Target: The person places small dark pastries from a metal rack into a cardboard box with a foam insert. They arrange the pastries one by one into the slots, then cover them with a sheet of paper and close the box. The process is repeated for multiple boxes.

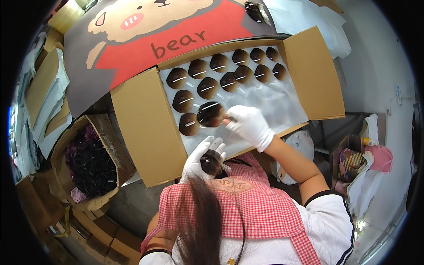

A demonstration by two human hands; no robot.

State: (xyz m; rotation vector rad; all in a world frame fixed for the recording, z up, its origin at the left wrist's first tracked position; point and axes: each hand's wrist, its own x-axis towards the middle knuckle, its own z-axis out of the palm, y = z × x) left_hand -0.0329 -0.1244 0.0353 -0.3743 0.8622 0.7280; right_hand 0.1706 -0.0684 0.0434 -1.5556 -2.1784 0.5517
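Several brown gradient sunglass lenses [177, 78] lie in loose rows on a white sheet [278, 106] inside an open cardboard box [145, 126]. My right hand [249, 125], in a white glove with bare fingertips showing, pinches one dark lens [211, 114] by its right edge. That lens is over the sheet, beside the lower left lenses; whether it touches the sheet I cannot tell. At the box's near edge my left hand [196, 160], also gloved, is palm up with its fingers curled around dark lenses [210, 163]; how many is hidden.
The box's flaps stand out to left and right. Behind it spreads a mat with a bear picture [132, 53]. To the left is a carton [119, 145] of dark shredded-looking scraps [92, 161]. A white round tub [298, 150] and a crate of odds and ends [346, 165] are at right.
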